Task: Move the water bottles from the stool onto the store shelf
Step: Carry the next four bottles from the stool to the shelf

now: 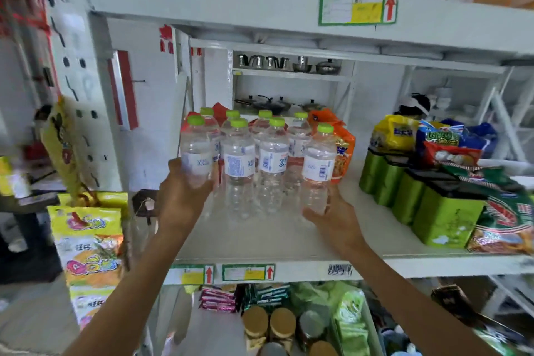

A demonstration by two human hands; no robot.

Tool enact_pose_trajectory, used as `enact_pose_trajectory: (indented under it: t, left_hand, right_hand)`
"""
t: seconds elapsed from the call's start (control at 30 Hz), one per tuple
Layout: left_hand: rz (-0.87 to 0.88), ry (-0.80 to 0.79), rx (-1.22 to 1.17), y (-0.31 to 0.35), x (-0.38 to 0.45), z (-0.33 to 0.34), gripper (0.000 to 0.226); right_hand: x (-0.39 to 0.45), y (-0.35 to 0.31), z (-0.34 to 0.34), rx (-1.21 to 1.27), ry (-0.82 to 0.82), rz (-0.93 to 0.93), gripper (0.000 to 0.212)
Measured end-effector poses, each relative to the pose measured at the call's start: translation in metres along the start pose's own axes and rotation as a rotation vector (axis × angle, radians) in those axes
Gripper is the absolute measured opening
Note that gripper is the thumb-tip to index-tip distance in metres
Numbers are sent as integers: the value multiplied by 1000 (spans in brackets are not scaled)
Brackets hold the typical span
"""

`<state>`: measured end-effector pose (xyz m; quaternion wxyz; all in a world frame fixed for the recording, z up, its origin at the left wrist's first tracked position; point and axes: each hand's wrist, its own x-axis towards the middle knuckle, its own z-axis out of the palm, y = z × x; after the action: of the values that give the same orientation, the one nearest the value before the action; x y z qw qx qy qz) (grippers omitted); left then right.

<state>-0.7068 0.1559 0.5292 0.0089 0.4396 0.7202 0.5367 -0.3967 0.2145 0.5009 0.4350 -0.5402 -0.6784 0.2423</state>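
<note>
both hands are at the white shelf point(260, 243), each holding one water bottle. the left hand point(185, 196) has its fingers wrapped round the left bottle point(196, 153), which looks lifted a little. the right hand point(332, 220) grips the low part of the right bottle point(319, 165), about at the shelf board. both bottles stand straight up (green caps on top), at either end of the front row of bottles point(254, 159). next, i think, they go straight down and the fingers let go.
</note>
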Motion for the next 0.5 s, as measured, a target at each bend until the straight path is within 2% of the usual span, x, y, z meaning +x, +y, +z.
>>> enact_pose_trajectory:
  t: [0.17,0.5]
  left_hand:
    - [-25,-70,35,-12,-11,0,61]
    - [-34,-216,24,-23,-25,-6,72]
  right_hand:
    - [-1,-10,9,-101,82,51,74]
    - [5,-20,20,-70,40,60,68]
